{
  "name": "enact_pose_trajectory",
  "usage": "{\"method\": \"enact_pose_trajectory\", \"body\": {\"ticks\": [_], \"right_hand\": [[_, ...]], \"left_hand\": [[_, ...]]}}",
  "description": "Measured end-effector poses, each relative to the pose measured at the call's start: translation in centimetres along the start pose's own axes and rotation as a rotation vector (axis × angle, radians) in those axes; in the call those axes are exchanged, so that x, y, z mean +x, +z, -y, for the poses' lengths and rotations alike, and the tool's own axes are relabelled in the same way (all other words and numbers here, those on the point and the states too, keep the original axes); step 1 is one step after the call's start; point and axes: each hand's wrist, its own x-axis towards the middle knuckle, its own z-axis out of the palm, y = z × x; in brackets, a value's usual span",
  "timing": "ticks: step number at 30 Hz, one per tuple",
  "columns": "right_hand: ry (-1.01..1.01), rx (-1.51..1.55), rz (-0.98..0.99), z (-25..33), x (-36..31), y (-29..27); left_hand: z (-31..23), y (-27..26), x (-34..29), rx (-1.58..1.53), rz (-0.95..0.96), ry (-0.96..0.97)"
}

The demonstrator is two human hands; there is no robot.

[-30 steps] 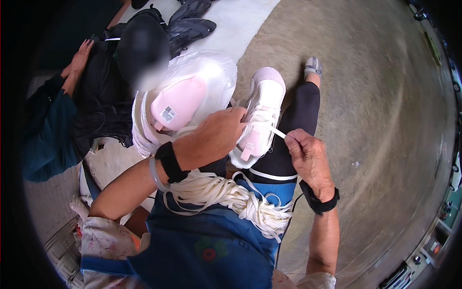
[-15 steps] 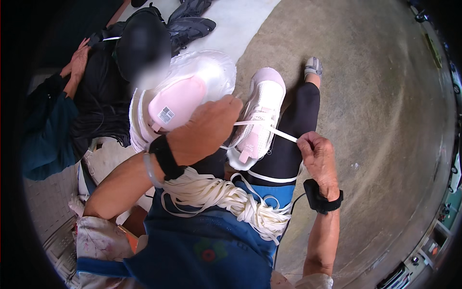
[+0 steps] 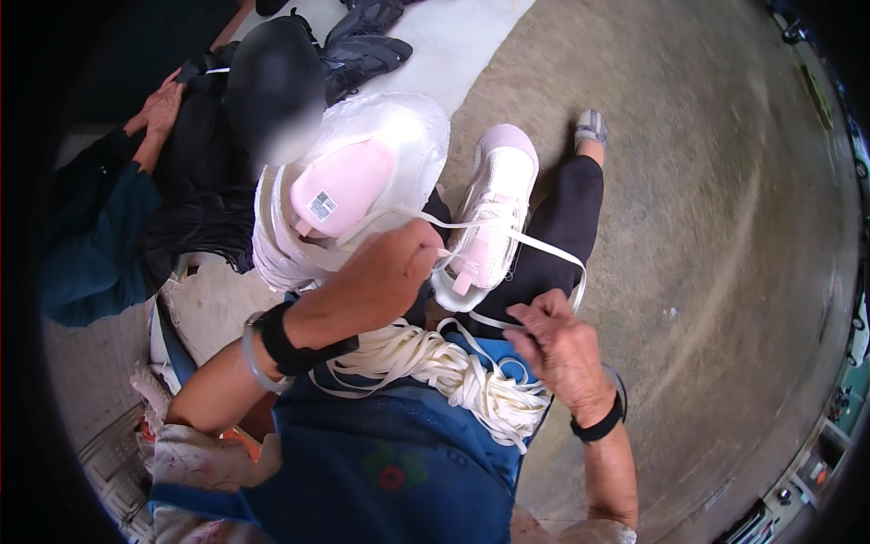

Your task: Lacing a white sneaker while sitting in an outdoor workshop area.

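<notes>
A white and pale pink sneaker (image 3: 503, 186) rests toe away over my lap, its tongue and heel toward me. White flat shoelace (image 3: 544, 245) crosses its tongue and bows out to the right. My left hand (image 3: 385, 272) is closed beside the shoe's heel, pinching the lace; another stretch of lace loops behind this hand. My right hand (image 3: 557, 349) hovers over my right thigh, fingers bent, thumb and forefinger slightly apart beside a slack length of lace. A thick bundle of cream laces (image 3: 444, 372) lies across my lap on the blue apron (image 3: 381, 426).
Left of the shoe is a white plastic bag (image 3: 412, 122) with a pink insole-like piece (image 3: 344, 186) in it. Another person's hands (image 3: 163, 109) show at far left. Black shoes (image 3: 367, 59) sit on a pale sheet, with concrete floor (image 3: 707, 227) to the right.
My right hand has dropped toward my lap and let the taut lace go slack into a loop. My left hand has moved down and slightly left, to beside the heel.
</notes>
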Motion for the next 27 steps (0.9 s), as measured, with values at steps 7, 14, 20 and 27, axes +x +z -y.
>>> {"method": "enact_pose_trajectory", "body": {"ticks": [7, 14, 20, 27], "right_hand": [[-0.068, -0.003, 0.009, -0.2, 0.1, 1.3], [0.113, -0.089, -0.090, -1.4, -1.2, -1.2], [0.145, 0.021, -0.102, -0.5, -0.6, -1.2], [-0.042, -0.153, 0.058, 1.2, 0.3, 0.9]], "left_hand": [[3.4, 1.5, 1.1, 0.449, 0.072, 0.387], [3.2, 0.8, 2.8, 0.199, -0.095, 0.097], [3.0, -0.1, 3.4, 0.194, -0.105, 0.051], [1.9, 1.1, 4.9, 0.152, -0.141, 0.019]]}}
